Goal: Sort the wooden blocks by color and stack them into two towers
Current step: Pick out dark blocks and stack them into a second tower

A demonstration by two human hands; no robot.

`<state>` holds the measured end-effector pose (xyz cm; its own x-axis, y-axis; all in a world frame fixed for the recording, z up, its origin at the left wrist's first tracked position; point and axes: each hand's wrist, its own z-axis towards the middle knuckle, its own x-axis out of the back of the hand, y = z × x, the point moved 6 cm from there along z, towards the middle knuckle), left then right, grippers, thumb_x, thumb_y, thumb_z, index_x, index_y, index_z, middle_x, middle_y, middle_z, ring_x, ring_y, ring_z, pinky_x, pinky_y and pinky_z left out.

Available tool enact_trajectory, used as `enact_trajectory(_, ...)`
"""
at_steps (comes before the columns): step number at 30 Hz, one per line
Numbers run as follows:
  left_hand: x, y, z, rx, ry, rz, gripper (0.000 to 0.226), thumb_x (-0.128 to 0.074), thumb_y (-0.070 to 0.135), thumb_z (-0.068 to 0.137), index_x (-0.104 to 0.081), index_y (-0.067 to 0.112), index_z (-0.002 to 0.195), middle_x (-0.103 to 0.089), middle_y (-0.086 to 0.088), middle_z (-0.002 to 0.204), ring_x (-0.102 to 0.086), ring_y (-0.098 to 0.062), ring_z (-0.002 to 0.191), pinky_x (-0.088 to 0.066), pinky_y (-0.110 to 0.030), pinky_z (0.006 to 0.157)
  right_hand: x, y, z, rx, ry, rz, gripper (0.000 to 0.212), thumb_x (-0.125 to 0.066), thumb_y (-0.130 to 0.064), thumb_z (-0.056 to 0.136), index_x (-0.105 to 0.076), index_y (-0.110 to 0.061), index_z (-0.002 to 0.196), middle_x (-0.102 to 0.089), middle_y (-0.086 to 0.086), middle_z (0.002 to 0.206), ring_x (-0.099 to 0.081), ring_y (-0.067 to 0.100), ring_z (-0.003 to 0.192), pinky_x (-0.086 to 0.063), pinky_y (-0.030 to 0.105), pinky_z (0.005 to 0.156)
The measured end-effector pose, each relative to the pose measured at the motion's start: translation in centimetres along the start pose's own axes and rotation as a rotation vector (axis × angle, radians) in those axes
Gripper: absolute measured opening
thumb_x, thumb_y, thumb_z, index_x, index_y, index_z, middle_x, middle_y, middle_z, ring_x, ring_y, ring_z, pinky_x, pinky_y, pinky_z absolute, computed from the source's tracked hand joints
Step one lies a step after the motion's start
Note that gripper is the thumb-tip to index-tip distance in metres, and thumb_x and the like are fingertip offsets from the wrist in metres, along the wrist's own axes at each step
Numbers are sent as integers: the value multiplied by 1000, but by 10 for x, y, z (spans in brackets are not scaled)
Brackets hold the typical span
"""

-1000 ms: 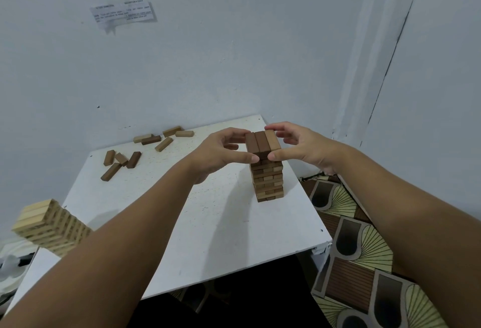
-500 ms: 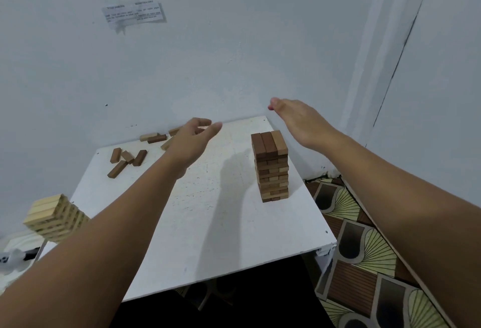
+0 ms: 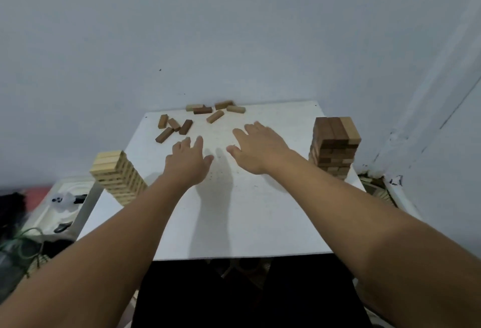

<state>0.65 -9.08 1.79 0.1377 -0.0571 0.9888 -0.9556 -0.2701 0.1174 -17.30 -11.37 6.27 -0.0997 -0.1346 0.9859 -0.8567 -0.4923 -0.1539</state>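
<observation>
Left hand (image 3: pixel 188 163) and right hand (image 3: pixel 260 149) hover over the table (image 3: pixel 247 218), fingers extended, holding nothing, near loose blocks (image 3: pixel 179 126); 2 towers stand apart.

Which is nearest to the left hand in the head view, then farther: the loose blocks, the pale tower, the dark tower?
From the left hand:
1. Loose blocks, just ahead of its fingertips at the table's far edge.
2. Pale tower, to its left, at the table's left edge.
3. Dark tower, far right, beyond the right hand.
</observation>
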Motion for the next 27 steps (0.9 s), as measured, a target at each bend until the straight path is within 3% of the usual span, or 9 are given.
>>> enact_trajectory(7, -23, -28, 28, -3, 18, -33, 59, -38, 45, 109, -25, 20, 162, -25, -15, 167, -22, -38, 151, -31, -53, 117, -63, 2, 44, -34, -90, 43, 59, -33, -51, 107, -31, -17, 156, -35, 13, 160, -32, 33, 146, -30, 49, 118)
enact_trajectory(13, -29, -26, 89, 49, 152, -96, 59, -42, 40, 109, -25, 20, 162, -25, -22, 162, -24, -41, 146, -33, -51, 115, -72, 9, 105, -68, 60, 99, 51, -41, -43, 107, -37, -23, 154, -35, 10, 158, -36, 32, 141, -37, 45, 112)
enact_trajectory(18, -36, -28, 133, 159, 158, -142, 62, -43, 39, 109, -20, 19, 163, -8, -28, 165, -25, -45, 143, -32, -51, 116, -79, 19, 163, -158, 152, 148, 52, -47, -35, 106, -34, -29, 156, -30, 10, 159, -32, 32, 142, -33, 43, 113)
enact_trajectory(23, -47, -28, 160, 138, 249, -199, 58, -43, 38, 108, -28, 21, 161, -32, -20, 153, -35, -39, 133, -36, -45, 109, -82, 40, 202, -282, 214, 204, 60, -52, -28, 103, -29, -33, 158, -28, 15, 158, -28, 35, 144, -28, 46, 118)
enact_trajectory(27, -48, -23, 177, 67, 314, -288, 54, -45, 40, 105, -36, 34, 157, -42, -10, 142, -39, -33, 128, -36, -47, 105, -84, 50, 223, -297, 216, 247, 59, -49, -29, 104, -26, -35, 158, -16, 13, 168, -16, 33, 153, -18, 48, 123)
